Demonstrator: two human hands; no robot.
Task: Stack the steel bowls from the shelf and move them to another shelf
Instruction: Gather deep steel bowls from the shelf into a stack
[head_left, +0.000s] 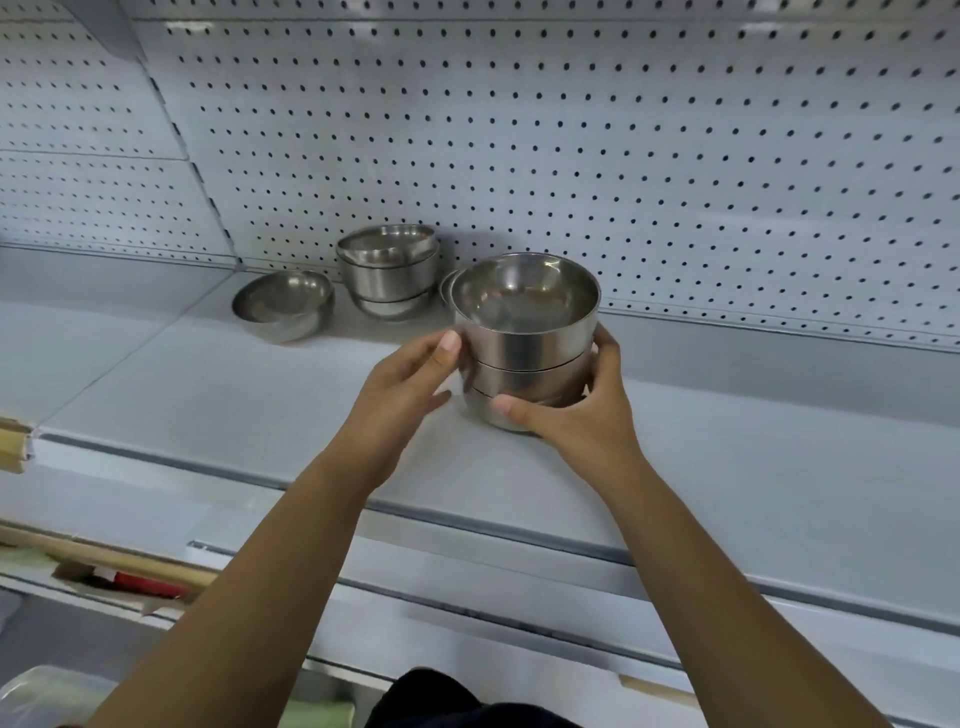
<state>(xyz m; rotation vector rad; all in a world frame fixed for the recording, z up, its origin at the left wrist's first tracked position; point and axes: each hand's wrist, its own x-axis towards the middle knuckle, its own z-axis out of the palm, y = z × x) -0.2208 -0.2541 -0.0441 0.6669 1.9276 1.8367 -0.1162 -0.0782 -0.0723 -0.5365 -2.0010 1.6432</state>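
A stack of three steel bowls (524, 343) stands near the middle of the grey shelf (260, 405). My right hand (582, 410) grips its lower right side, thumb across the front. My left hand (410, 384) touches the stack's left side with its thumb tip near the top bowl; its fingers look loosely extended. Behind to the left stands a second stack of steel bowls (388, 270) against the pegboard. A single steel bowl (283, 304) sits left of that. The rim of another bowl (445, 286) peeks out behind the held stack.
A white pegboard back wall (623, 156) rises behind the shelf. The shelf's front lip (467, 525) runs below my wrists. At the lower left lie a cardboard box with a red item (140, 587) and a wooden strip (13, 444).
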